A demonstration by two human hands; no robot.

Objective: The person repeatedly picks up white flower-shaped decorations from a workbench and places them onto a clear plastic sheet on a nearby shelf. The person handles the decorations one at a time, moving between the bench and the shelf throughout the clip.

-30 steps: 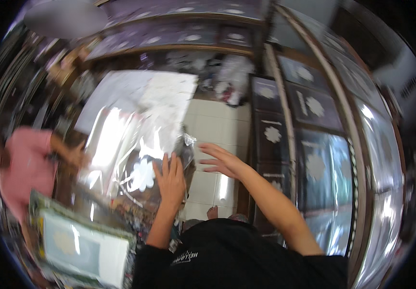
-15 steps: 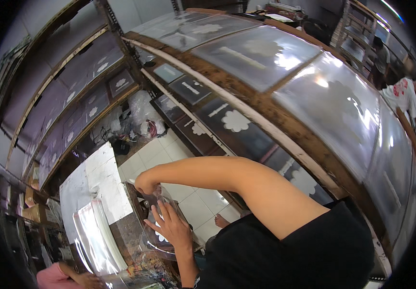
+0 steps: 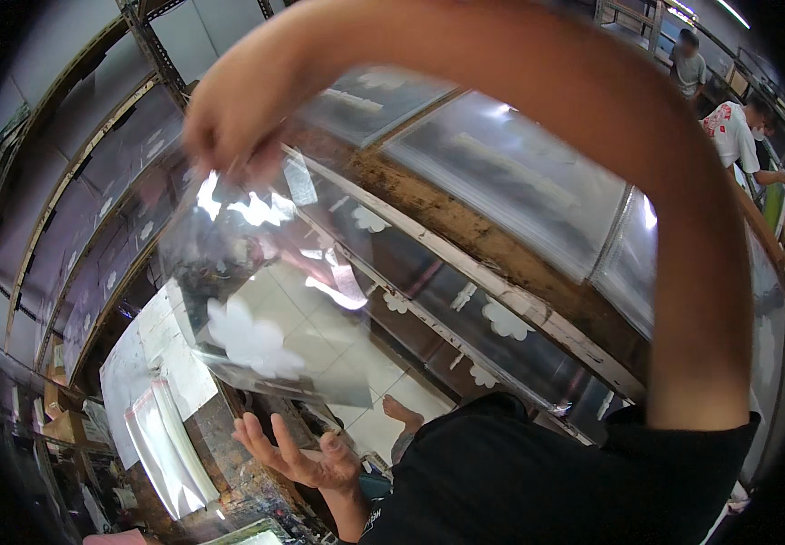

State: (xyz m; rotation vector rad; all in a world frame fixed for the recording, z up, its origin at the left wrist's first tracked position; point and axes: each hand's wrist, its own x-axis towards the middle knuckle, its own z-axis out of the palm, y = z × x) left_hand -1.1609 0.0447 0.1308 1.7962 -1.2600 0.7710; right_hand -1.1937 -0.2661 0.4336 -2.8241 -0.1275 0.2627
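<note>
My right hand (image 3: 242, 118) is raised high, its arm arching across from the right. Its blurred fingers are closed on the upper edge of a clear plastic sheet (image 3: 338, 372), which hangs down and shines in places. A white flower shape (image 3: 251, 341) shows on the sheet's lower part. Below the sheet, my left hand (image 3: 306, 463) is open with fingers spread and curled a little, holding nothing. It is apart from the sheet, over the near edge of a stained worktable (image 3: 215, 436).
Glossy clear sheets (image 3: 170, 454) lie on the worktable beside a whitish board (image 3: 183, 372). A rack (image 3: 519, 300) with printed sheets stands ahead and right, shelving (image 3: 129, 227) at left. Several people (image 3: 728, 136) are at far right; a pink sleeve (image 3: 115, 539) shows low left.
My right hand has risen from the table's edge, lifting the clear sheet up. My left hand has come off the sheet and turned, and is now open beneath it.
</note>
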